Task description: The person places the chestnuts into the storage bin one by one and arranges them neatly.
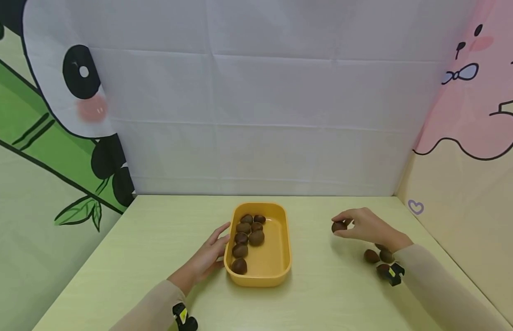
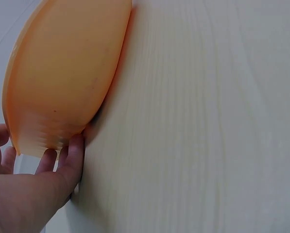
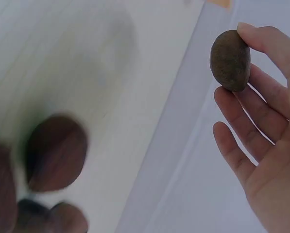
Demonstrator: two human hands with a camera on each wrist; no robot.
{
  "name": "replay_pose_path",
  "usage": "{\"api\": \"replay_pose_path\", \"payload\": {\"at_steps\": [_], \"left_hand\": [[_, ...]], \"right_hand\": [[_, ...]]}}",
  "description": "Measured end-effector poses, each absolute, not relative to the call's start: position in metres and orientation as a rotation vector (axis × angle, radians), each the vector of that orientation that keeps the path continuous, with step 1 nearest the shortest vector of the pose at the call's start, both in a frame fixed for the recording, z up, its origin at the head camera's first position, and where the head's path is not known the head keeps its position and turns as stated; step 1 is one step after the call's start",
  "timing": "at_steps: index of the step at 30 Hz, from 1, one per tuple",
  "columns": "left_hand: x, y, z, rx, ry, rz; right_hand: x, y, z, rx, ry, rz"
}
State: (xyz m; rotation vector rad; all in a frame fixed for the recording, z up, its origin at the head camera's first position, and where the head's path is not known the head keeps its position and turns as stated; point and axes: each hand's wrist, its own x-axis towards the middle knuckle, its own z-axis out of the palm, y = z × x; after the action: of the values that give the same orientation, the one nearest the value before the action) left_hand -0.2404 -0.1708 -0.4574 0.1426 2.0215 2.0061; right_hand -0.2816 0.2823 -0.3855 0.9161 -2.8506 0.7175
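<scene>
In the head view a yellow rectangular tray (image 1: pixel 277 257) stands in the middle of the table, with several brown chestnuts (image 1: pixel 240 250) along its left side. My left hand (image 1: pixel 208 257) touches the tray's left wall; the left wrist view shows its fingers (image 2: pixel 73 158) spread against the outside of the wall. Between thumb and fingertips, my right hand (image 1: pixel 366 224) pinches a chestnut (image 3: pixel 230 60), held above the table to the right of the tray. Several loose chestnuts (image 1: pixel 371 256) lie under the right wrist, partly hidden by the sleeve.
The pale yellow table (image 1: pixel 314 294) meets a white backdrop (image 1: pixel 260 156) at its far edge. Printed cartoon side panels (image 1: pixel 467 193) stand to the left and right. Each sleeve carries a small black device (image 1: pixel 396 274) at the wrist.
</scene>
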Motion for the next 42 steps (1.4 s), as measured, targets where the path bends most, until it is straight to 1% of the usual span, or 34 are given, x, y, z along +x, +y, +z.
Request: {"api": "replay_pose_path", "payload": {"at_steps": [11, 20, 29, 42], "left_hand": [[-0.238, -0.174, -0.455, 0.144, 2.024, 1.999], [-0.241, -0.166, -0.454, 0.134, 2.042, 1.996], [-0.242, -0.159, -0.455, 0.121, 2.056, 1.988], [-0.242, -0.158, -0.455, 0.114, 2.053, 1.989]], "right_hand": [[-0.277, 0.204, -0.371, 1.162, -2.662, 0.821], [-0.279, 0.155, -0.389, 1.425, -2.531, 0.894], [-0.284, 0.123, -0.411, 1.468, -2.604, 0.85], [-0.285, 0.094, -0.421, 1.542, -2.639, 0.571]]}}
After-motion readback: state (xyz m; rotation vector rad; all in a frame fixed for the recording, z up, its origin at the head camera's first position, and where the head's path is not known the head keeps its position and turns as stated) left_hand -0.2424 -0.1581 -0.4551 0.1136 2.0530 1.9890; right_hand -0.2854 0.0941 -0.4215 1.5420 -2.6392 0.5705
